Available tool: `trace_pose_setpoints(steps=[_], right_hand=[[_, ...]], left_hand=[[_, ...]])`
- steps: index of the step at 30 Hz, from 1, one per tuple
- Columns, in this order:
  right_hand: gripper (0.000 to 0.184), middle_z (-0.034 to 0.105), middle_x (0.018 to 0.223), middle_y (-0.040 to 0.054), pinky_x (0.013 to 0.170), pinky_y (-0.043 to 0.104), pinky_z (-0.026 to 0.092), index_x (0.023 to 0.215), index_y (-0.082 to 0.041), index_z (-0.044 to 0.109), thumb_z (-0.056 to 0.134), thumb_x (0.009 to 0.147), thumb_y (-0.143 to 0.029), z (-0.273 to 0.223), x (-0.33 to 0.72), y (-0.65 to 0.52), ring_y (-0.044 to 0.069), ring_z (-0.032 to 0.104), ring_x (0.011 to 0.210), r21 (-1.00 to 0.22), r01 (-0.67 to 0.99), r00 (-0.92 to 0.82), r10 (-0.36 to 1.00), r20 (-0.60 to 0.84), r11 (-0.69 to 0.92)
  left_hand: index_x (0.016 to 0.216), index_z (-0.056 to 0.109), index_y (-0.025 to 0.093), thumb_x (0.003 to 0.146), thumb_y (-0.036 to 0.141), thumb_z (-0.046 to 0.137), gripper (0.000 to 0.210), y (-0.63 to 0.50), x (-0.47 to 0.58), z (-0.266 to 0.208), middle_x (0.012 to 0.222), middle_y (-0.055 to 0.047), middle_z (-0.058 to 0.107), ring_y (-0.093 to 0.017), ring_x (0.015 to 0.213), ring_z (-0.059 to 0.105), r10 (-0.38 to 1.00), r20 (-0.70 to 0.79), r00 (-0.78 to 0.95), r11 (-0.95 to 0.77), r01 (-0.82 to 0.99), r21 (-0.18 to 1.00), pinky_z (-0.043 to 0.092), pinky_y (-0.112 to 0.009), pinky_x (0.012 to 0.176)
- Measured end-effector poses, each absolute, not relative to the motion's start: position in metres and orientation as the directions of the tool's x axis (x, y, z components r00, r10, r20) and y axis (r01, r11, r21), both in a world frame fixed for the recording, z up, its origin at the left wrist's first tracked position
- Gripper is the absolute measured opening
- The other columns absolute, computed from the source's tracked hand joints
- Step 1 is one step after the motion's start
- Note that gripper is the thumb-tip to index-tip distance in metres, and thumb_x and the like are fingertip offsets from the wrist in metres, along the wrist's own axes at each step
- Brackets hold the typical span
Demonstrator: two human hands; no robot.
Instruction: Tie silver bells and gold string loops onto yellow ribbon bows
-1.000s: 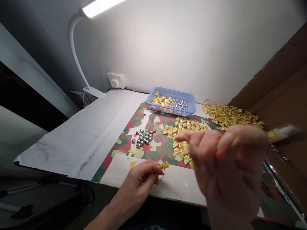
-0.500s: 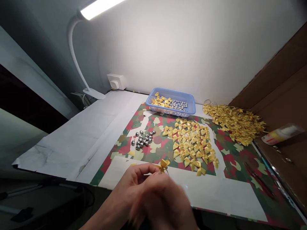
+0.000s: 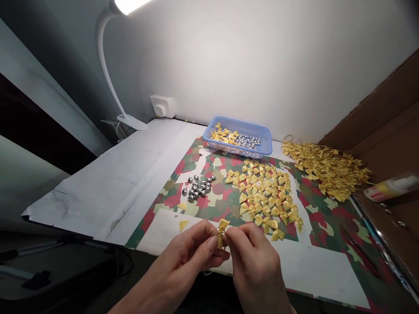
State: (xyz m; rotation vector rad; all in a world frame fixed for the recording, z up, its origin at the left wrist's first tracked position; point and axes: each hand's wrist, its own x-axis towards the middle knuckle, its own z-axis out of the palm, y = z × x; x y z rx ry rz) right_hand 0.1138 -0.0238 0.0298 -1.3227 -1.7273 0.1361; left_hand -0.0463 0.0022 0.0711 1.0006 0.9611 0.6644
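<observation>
A: And here's the bow point(image 3: 222, 227), up between both hands, just above the near edge of the table!

B: The left hand point(image 3: 193, 253) has it, thumb and forefinger pinched together on its left side.

A: And the right hand point(image 3: 255, 253)?

B: Fingertips drawn close together at the bow's right side, gripping there; just which part they have is hidden.

A: Something shiny sits at the bow's middle, too small to tell what.

B: Beyond the hands, on the patterned mat point(image 3: 225, 211), silver bells point(image 3: 195, 188) lie loosely grouped to the left, yellow bows point(image 3: 265, 192) spread out to the right.

A: Behind them, a blue basket point(image 3: 270, 147) holds more of both!

B: And far right, a heap point(image 3: 330, 168) of golden pieces, with a bottle point(image 3: 389, 188) lying near it.
</observation>
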Motion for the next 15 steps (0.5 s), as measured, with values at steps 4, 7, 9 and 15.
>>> trace_pose_setpoints(steps=[4,7,9,15], right_hand=[[0.026,0.056,0.083,0.0031,0.062,0.023,0.041,0.084,-0.02,0.06,0.043,0.1,-0.008,0.03,0.117,-0.023,0.013,0.053,0.07,-0.598,0.693,0.002,0.829,0.56,0.403],[0.025,0.055,0.081,0.0027,0.06,0.02,0.043,0.082,-0.02,0.06,0.044,0.097,-0.006,0.031,0.12,-0.022,0.012,0.054,0.068,-0.656,0.63,-0.028,0.857,0.514,0.415],[0.025,0.054,0.076,0.0017,0.057,0.019,0.043,0.082,-0.02,0.06,0.045,0.097,-0.006,0.032,0.121,-0.021,0.012,0.054,0.063,-0.653,0.625,-0.052,0.857,0.513,0.428],[0.025,0.055,0.076,0.0024,0.058,0.022,0.043,0.088,-0.018,0.06,0.043,0.105,-0.012,0.03,0.116,-0.021,0.014,0.053,0.062,-0.629,0.658,-0.024,0.845,0.534,0.415]], left_hand=[[0.088,0.058,0.02,0.09,0.064,0.068,0.045,0.005,-0.044,0.074,0.086,0.002,0.058,-0.017,0.087,0.065,0.804,-0.424,0.416,0.492,-0.066,0.868,0.063,-0.032,0.088],[0.086,0.052,0.021,0.093,0.061,0.067,0.043,0.009,-0.041,0.074,0.08,0.004,0.057,-0.015,0.081,0.065,0.784,-0.463,0.414,0.542,-0.093,0.835,0.063,-0.029,0.083],[0.084,0.051,0.021,0.093,0.061,0.067,0.045,0.009,-0.04,0.072,0.079,0.004,0.056,-0.014,0.079,0.065,0.784,-0.454,0.423,0.535,-0.092,0.84,0.062,-0.027,0.081],[0.082,0.055,0.019,0.092,0.068,0.063,0.051,0.005,-0.039,0.061,0.081,0.002,0.054,-0.015,0.078,0.058,0.834,-0.367,0.412,0.392,0.024,0.919,0.063,-0.03,0.081]])
